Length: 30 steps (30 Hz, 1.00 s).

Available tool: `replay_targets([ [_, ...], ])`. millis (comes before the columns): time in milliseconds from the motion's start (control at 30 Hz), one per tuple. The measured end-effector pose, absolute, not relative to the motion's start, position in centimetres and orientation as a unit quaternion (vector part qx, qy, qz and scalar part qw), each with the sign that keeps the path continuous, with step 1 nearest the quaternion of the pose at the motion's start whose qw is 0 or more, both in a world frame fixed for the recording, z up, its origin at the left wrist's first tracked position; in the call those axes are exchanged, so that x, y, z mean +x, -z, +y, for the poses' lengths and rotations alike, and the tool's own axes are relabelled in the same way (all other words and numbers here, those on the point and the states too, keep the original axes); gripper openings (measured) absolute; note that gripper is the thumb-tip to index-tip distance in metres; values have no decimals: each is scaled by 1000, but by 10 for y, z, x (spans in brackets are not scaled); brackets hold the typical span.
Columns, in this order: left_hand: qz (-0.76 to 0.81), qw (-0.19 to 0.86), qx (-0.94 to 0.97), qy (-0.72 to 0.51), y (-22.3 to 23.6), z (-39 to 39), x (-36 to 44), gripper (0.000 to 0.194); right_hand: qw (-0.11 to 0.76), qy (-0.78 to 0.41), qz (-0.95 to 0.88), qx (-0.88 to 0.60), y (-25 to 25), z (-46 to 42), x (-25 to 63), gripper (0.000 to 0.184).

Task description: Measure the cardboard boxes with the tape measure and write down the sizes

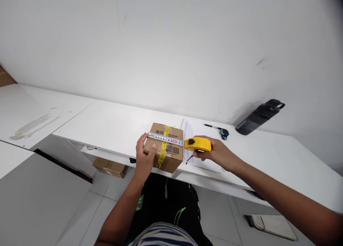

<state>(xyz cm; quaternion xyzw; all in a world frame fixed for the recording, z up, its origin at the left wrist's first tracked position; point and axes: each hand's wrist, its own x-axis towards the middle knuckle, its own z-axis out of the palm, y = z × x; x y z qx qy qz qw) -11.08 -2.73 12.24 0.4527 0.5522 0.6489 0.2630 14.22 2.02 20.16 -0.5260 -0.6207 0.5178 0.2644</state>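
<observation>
A small brown cardboard box (pixel 150 146) with yellow printed tape sits near the front edge of the white desk. My left hand (pixel 144 155) grips its left side, thumb on top and fingers at the far left edge, by the end of the measuring blade. The white blade lies across the top of the box. It runs out of a yellow tape measure (pixel 199 144), which my right hand (pixel 214 151) holds closed at the box's right side. A black wrist strap hangs below the tape measure.
Behind and under my right hand lie white papers (pixel 200 163). A black pen (pixel 212 126) and a dark blue watch (pixel 224 133) are farther back. A dark bottle (pixel 258 116) leans against the wall. Another cardboard box (pixel 109 167) is below the desk.
</observation>
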Motion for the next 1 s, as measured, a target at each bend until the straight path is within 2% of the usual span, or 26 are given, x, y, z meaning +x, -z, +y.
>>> replay_targets([
  [167,541,312,428,-653,-120,-26,-110,52,277,-519,-620,-519,-199,22,142,53],
  [667,538,300,418,-667,-122,-25,-106,47,249,-544,-629,-497,-207,31,139,53],
  [1000,537,317,413,-664,-113,-44,-113,60,293,-506,-647,-490,-214,19,142,52],
])
